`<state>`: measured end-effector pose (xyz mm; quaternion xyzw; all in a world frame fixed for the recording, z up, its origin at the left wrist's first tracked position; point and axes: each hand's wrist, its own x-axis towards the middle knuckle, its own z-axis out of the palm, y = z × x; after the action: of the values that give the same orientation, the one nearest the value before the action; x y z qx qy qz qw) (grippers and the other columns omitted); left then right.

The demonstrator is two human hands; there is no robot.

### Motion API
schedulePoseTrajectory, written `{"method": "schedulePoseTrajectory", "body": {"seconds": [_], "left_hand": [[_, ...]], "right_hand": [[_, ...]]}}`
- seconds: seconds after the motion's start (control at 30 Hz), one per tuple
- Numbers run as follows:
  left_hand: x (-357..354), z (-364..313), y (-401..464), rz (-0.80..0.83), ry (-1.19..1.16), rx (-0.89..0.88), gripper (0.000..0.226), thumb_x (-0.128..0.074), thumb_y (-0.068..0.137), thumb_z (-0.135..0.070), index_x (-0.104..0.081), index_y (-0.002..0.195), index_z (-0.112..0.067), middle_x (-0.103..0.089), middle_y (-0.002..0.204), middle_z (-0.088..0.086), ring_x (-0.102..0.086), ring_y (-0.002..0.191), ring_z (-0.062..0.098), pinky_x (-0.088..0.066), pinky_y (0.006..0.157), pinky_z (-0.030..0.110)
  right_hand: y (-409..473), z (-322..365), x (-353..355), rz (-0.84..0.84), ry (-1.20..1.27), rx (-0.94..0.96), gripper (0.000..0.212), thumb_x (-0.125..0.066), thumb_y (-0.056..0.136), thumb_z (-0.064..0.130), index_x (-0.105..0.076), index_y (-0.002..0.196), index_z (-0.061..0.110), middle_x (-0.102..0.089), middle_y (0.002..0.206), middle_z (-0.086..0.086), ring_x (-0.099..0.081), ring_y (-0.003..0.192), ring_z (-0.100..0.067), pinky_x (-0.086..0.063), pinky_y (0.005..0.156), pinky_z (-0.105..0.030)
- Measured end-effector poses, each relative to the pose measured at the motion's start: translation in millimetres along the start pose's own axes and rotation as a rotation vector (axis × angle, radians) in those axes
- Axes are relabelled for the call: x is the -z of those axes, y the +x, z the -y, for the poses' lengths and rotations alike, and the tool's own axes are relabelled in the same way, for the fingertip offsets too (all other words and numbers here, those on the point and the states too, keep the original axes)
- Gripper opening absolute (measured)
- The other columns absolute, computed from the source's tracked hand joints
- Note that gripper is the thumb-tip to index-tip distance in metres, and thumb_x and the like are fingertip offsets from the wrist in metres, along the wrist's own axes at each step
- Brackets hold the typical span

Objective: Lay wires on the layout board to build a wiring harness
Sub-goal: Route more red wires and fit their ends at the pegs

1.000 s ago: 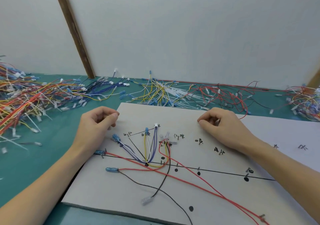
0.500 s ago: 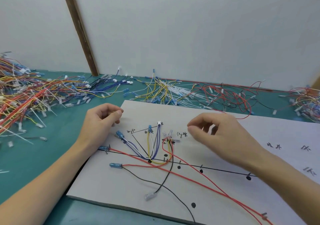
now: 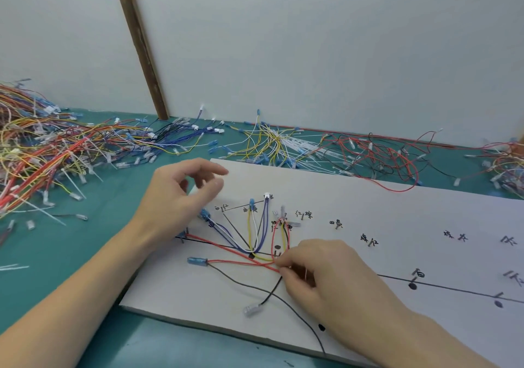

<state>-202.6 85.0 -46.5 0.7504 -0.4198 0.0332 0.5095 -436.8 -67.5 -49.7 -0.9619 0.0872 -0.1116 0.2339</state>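
The white layout board [image 3: 368,206] lies on the green table, marked with black lines, dots, pins and handwritten labels. Red, blue, yellow, white and black wires [image 3: 256,234] fan out from a junction near the board's left middle. My right hand [image 3: 326,274] rests low on the board and pinches the red wires [image 3: 241,262] where they meet the junction. My left hand [image 3: 175,200] hovers over the board's left edge with loosely curled fingers, holding nothing. A blue-terminal red wire end [image 3: 197,261] and a clear-terminal black wire end [image 3: 251,309] lie loose near the front.
Heaps of loose wires cover the table: a big multicoloured pile [image 3: 42,155] at left, blue and yellow bundles [image 3: 255,140] behind the board, red wires [image 3: 382,155] at back right. A white wall with a brown strip [image 3: 139,44] stands behind.
My right hand dropped from the board's upper middle down to the wire junction and pinched the red wires. My left hand lifted and its fingers loosened. The camera shifted slightly.
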Motion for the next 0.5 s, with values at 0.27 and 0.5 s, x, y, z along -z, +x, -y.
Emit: {"method": "schedulePoseTrajectory", "body": {"seconds": [0.27, 0.5], "left_hand": [[-48, -39, -12, 0.461, 0.333, -0.255, 0.028, -0.068, 0.097, -0.040, -0.073, 0.123, -0.034, -0.065, 0.114, -0.019, -0.053, 0.112, 0.003, -0.040, 0.100, 0.024], [-57, -41, -9, 0.458, 0.421, -0.222, 0.028, -0.068, 0.095, -0.042, -0.075, 0.121, -0.033, -0.066, 0.115, -0.015, -0.051, 0.112, 0.008, -0.035, 0.095, 0.020]], "right_hand": [[-28, 4, 8, 0.078, -0.181, -0.028, 0.041, -0.027, 0.102, 0.049, -0.054, 0.129, 0.034, -0.054, 0.105, 0.005, -0.060, 0.100, -0.022, -0.050, 0.085, -0.035], [-56, 8, 19, 0.101, -0.133, -0.099, 0.036, -0.031, 0.104, 0.052, -0.042, 0.137, 0.043, -0.052, 0.113, 0.005, -0.059, 0.107, -0.023, -0.050, 0.089, -0.027]]}}
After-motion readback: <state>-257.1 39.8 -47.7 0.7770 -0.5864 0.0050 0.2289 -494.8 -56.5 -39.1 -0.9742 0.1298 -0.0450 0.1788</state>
